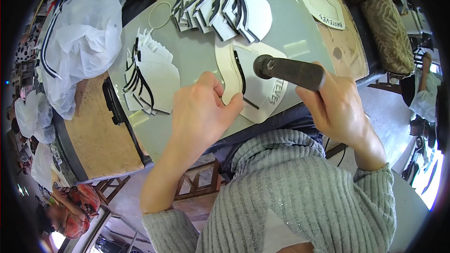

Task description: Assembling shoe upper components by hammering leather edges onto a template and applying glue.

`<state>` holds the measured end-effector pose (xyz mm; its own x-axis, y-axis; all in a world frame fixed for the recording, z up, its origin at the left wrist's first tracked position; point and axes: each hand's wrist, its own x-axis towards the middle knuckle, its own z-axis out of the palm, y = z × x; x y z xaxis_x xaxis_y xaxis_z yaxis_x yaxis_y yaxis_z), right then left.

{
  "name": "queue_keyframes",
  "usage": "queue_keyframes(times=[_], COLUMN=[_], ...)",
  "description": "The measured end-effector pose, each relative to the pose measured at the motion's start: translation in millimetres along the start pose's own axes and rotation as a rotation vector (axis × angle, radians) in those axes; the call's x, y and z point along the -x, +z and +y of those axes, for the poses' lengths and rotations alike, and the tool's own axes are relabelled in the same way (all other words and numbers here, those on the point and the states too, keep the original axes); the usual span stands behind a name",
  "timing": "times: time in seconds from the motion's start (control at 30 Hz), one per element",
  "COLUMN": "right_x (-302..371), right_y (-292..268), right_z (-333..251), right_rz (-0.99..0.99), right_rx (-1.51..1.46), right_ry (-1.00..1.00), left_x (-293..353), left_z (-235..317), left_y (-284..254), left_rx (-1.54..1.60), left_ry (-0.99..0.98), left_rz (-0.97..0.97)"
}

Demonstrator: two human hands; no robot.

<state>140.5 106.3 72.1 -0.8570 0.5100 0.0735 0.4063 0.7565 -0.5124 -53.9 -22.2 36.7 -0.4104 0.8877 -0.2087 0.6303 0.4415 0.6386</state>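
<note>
My left hand (201, 107) is closed, thumb and forefinger pinching the lower end of a curved cream strip (228, 72). Beside that strip, a white panel with black edging (255, 86) lies on a pale template card (259, 114) with dark lettering. My right hand (341, 103) is wrapped around a hammer (297, 72), whose round metal head hangs over the panel and hides part of it. Whether the hammer touches the panel, I cannot tell. Left of my left hand sits a small stack of white, black-edged pieces (157, 79).
A larger fanned pile of white, black-edged pieces (255, 7) covers the grey board's (197, 51) far side. Another lettered template (321, 0) lies far right, near a patterned roll (389, 33). White plastic bags (89, 33) occupy the left. Another person (75, 211) is at lower left.
</note>
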Motion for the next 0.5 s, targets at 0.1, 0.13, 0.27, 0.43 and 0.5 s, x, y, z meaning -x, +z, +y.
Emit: queue_keyframes(times=[0.1,0.13,0.27,0.43,0.5], right_x=[1.1,-2.4,-3.5,6.5,3.9], right_y=[12.2,26.0,6.8,20.7,12.7], right_z=[-8.9,-4.8,-19.3,-21.3,-27.7], right_rz=[-0.065,-0.197,-0.099,-0.278,-0.197], right_rx=[0.133,0.213,0.194,0.228,0.217], right_ry=[-0.073,-0.042,-0.073,-0.019,-0.055], left_x=[-3.8,-8.0,-5.3,-5.0,-4.7], left_z=[-3.5,-7.8,-18.2,-15.6,-17.8], left_y=[-3.4,-6.0,-3.2,-5.2,-6.0], left_rx=[-0.01,0.073,0.221,0.218,0.246], left_ry=[0.008,-0.03,0.0,-0.051,-0.057], left_rz=[-0.05,-0.117,-0.136,-0.201,-0.195])
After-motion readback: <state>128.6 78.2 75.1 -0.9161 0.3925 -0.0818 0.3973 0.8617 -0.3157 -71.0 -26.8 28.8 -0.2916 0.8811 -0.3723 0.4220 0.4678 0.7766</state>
